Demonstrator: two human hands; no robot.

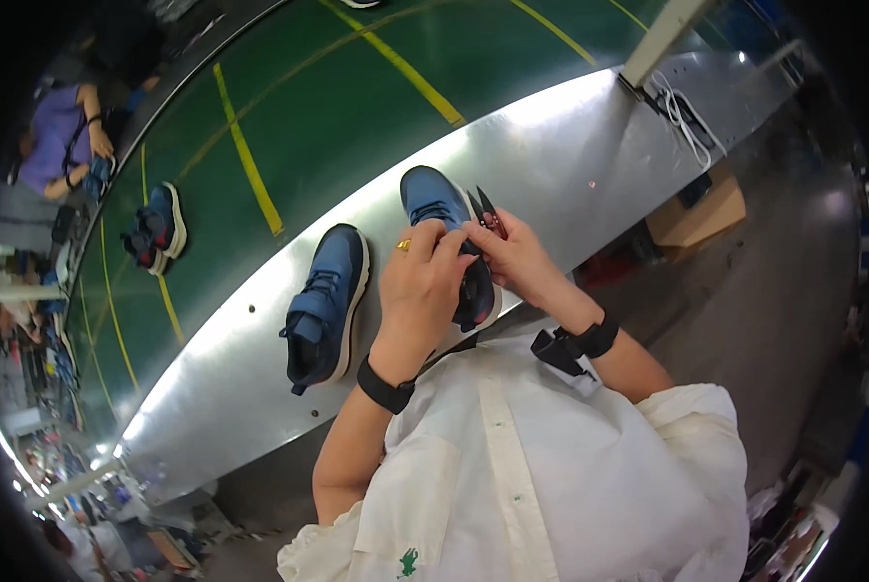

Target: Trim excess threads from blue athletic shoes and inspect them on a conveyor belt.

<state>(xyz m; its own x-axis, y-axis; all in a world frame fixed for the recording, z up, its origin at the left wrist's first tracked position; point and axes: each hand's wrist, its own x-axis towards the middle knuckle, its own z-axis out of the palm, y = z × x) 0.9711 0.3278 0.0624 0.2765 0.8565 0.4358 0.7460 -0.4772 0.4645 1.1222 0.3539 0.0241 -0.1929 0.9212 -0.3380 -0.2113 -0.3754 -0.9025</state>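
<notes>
Shoe, blue with a dark toe cap, lies at the middle of the metal surface, toe towards the far edge and heel at the near edge, close to the operator's shirt. From my remote view I cannot tell whether its sole bears fully on the metal.

Left hand: fingers bent over the upper; I cannot tell what the fingertips pinch. Right hand: thumb and forefinger nearly together at the upper beside the left fingertips, with snips held in the hand, blades slightly apart and pointing towards the far edge.

Second shoe rests to the left, between the far and near edges. Beyond the far edge runs the green belt.

I note these hazards:
1. Blades lie just beside the upper. Rolling the right wrist leftward could score it.
2. Left fingers sit near the blades. Closing the snips during a grip change could nick them.
3. Releasing the left hand could let the heel tip over the near edge.
4. A wide leftward swing could push the second shoe onto the belt.
</notes>
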